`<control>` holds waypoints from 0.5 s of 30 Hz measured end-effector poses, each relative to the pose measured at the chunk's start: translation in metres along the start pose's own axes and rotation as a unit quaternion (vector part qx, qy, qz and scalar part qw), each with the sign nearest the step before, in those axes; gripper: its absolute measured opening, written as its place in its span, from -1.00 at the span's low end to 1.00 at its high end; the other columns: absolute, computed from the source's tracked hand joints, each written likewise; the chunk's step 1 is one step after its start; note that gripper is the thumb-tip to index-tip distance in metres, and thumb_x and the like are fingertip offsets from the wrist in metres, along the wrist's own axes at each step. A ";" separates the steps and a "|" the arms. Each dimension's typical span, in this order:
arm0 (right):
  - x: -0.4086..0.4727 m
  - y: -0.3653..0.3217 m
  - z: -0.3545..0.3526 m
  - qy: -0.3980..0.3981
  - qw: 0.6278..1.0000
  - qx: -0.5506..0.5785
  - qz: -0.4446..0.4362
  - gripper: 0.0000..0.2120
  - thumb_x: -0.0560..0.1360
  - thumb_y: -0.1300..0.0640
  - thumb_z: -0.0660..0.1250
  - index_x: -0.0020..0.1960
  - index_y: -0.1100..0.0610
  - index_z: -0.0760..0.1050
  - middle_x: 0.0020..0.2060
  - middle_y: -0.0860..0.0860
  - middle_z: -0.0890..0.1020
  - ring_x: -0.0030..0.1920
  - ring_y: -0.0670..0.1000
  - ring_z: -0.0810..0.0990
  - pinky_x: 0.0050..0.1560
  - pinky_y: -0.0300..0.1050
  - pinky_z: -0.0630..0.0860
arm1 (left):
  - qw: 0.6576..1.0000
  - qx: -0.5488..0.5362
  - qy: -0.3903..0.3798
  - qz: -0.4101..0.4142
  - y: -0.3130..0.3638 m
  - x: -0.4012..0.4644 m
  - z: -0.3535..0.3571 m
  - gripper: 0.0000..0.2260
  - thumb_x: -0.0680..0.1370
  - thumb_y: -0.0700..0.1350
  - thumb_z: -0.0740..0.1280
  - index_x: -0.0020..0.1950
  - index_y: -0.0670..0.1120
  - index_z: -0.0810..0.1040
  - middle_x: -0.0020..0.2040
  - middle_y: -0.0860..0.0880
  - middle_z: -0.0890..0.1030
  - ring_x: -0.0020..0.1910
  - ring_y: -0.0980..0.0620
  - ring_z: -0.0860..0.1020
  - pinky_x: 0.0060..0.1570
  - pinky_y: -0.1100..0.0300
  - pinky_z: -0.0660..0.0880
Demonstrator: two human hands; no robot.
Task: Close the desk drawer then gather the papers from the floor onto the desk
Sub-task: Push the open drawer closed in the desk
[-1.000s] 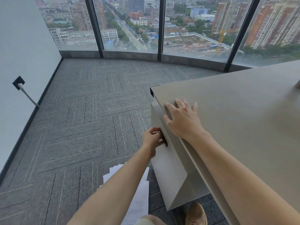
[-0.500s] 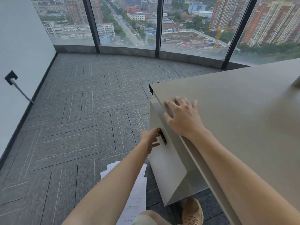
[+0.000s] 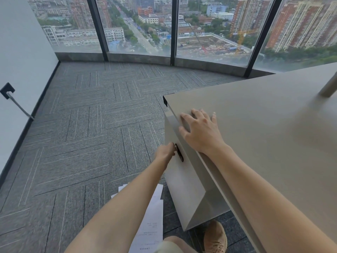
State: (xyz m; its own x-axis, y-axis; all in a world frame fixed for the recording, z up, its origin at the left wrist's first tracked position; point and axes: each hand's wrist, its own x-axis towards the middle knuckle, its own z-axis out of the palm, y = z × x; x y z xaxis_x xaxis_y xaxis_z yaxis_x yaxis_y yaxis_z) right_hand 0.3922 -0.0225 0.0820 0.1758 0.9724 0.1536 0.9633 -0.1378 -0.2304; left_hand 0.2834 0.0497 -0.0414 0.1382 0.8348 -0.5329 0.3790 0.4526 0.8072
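My left-hand fingers [image 3: 171,146] are curled at the dark handle [image 3: 179,155] on the drawer [image 3: 179,172] front, touching it; from this angle I cannot tell whether they actually wrap it or only press against it. The left hand [image 3: 165,152] sits low, beside the front panel, with the forearm running back toward me over the floor.

My right-hand fingers [image 3: 186,118] are spread and released, lying flat over the front edge of the desk [image 3: 264,125], gripping nothing. The right hand [image 3: 201,133] rests palm down just above the handle, near the desk's left corner.

The drawer front stands under the desk edge, and I see only a narrow shadowed strip between the two, so I cannot say if it is fully in.

The papers [image 3: 152,221] lie on the carpet [image 3: 82,143] below my left forearm, a loose overlapping pile with printed lines on the top sheet, just beside the drawer unit's lower corner. A tan shoe [image 3: 215,236] shows at the bottom, close to the sheets.
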 end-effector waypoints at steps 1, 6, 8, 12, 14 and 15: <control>0.000 -0.001 0.000 0.000 1.000 -0.001 0.001 -0.49 0.55 -0.14 0.15 0.49 -0.08 0.30 0.53 0.14 0.28 0.57 0.18 0.12 0.52 0.36 -0.07 | 0.997 0.062 0.028 0.045 -0.002 -0.001 -0.003 -0.66 0.51 -0.03 0.13 -0.13 -0.22 0.60 -0.04 -0.19 0.64 -0.09 -0.17 0.54 -0.06 0.06 0.41; -0.005 -0.006 -0.005 -0.021 1.000 -0.011 0.008 -0.48 0.57 -0.14 0.10 0.51 -0.08 0.26 0.54 0.16 0.26 0.57 0.20 0.11 0.52 0.37 -0.08 | 0.939 0.283 0.092 0.171 -0.007 -0.022 -0.030 -0.69 0.54 0.01 0.08 -0.10 -0.17 0.50 0.06 -0.26 0.57 0.06 -0.23 0.50 -0.03 0.01 0.41; -0.010 -0.011 -0.010 -0.038 0.999 -0.013 0.015 -0.49 0.60 -0.11 0.08 0.53 -0.06 0.25 0.54 0.19 0.24 0.57 0.22 0.11 0.52 0.36 -0.08 | 0.920 0.329 0.099 0.189 -0.005 -0.037 -0.045 -0.69 0.55 0.00 0.10 0.02 -0.19 0.51 0.09 -0.24 0.54 0.09 -0.23 0.49 0.02 0.00 0.43; -0.036 -0.036 -0.019 -0.055 0.998 -0.020 0.026 -0.53 0.60 -0.05 0.16 0.48 0.04 0.33 0.49 0.23 0.30 0.53 0.23 0.19 0.51 0.37 -0.02 | 0.887 0.394 0.090 0.223 0.002 -0.080 -0.083 -0.65 0.58 0.01 0.09 0.15 -0.20 0.48 0.16 -0.22 0.50 0.10 -0.20 0.49 0.10 -0.02 0.47; -0.054 -0.054 -0.023 -0.061 0.998 -0.025 0.016 -0.57 0.57 -0.04 0.20 0.39 0.09 0.42 0.43 0.22 0.37 0.48 0.23 0.27 0.50 0.39 0.00 | 0.872 0.419 0.100 0.233 0.004 -0.106 -0.104 -0.65 0.60 0.01 0.08 0.19 -0.19 0.47 0.16 -0.20 0.49 0.10 -0.18 0.50 0.05 0.00 0.47; -0.063 -0.063 -0.025 -0.066 0.997 -0.028 0.013 -0.59 0.56 -0.03 0.21 0.36 0.10 0.44 0.41 0.21 0.40 0.46 0.22 0.30 0.50 0.38 0.02 | 0.866 0.428 0.105 0.236 0.004 -0.118 -0.114 -0.66 0.60 0.01 0.09 0.19 -0.18 0.47 0.16 -0.19 0.49 0.09 -0.18 0.51 0.01 0.02 0.47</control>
State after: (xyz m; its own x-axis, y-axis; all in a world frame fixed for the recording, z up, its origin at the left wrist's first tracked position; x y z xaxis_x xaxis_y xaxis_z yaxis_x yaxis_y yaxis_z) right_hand 0.3251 -0.0800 0.1105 0.1764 0.9841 0.0202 0.9692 -0.1700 -0.1784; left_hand 0.1648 -0.0113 0.0538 0.3269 0.9429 -0.0641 0.8778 -0.2778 0.3902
